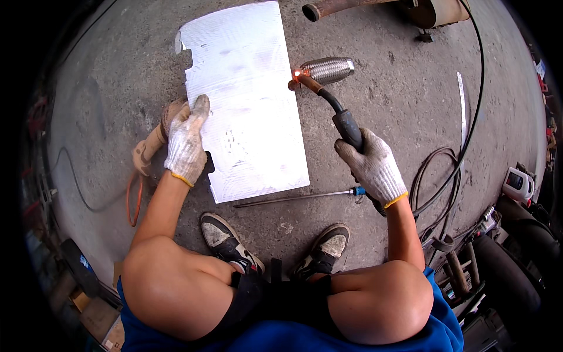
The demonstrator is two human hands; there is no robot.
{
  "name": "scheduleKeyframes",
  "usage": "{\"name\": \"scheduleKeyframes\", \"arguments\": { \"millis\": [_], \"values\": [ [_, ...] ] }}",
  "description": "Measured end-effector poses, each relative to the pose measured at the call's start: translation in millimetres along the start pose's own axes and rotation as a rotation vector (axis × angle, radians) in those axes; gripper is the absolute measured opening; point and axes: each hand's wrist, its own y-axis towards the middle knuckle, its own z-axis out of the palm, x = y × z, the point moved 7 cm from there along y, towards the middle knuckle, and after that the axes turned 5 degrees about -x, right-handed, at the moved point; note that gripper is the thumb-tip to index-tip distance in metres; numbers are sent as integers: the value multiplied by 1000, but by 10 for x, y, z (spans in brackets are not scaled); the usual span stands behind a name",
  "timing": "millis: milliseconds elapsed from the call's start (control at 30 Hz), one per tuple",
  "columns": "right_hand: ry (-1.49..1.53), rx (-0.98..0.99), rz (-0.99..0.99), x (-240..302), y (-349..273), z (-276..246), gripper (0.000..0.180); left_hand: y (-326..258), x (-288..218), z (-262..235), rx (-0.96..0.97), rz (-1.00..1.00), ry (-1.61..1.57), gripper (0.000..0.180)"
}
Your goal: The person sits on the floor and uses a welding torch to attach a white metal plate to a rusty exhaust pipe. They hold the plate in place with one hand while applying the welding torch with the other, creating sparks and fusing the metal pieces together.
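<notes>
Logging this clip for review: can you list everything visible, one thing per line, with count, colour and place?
Metal sheet: one, silver, on the concrete floor, centre.
Flexible pipe: one, braided silver, right of the sheet.
Welding torch: one, black, glowing tip at the pipe end.
Screwdriver: one, blue-handled, below the sheet.
Cables: several, black, right.
Left hand: white glove, on the sheet's left edge.
Right hand: white glove, gripping the torch.
Shoes: two, black.

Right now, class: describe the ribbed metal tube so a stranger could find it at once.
Start at the big silvery sheet on the concrete floor. Just off its right edge lies the short tube, at the torch tip's glow. It alone is ribbed and shiny.
</notes>
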Motion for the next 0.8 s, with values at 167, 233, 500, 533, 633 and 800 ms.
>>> {"name": "scheduleKeyframes", "arguments": {
  "millis": [167, 233, 500, 533, 633, 800],
  "values": [
    [7, 20, 20, 61, -4, -6, 43, -46, -6, 99, 117, 58, 47, 53],
    [-2, 9, 4, 28, 13, 9, 37, -77, 10, 172, 173, 78, 72, 50],
    [15, 18, 41, -2, 4, 25, 36, -181, 37, 305, 244, 85, 100, 44],
    [29, 23, 51, 6, -2, 24, 36, -178, 46, 305, 250, 81, 88, 44],
    [13, 58, 79, 18, -10, 17, 48, -210, 31, 335, 248, 59, 88, 45],
    [-3, 55, 58, 23, -6, 15, 48, -207, 38, 323, 240, 65, 113, 45]
  ]
}}
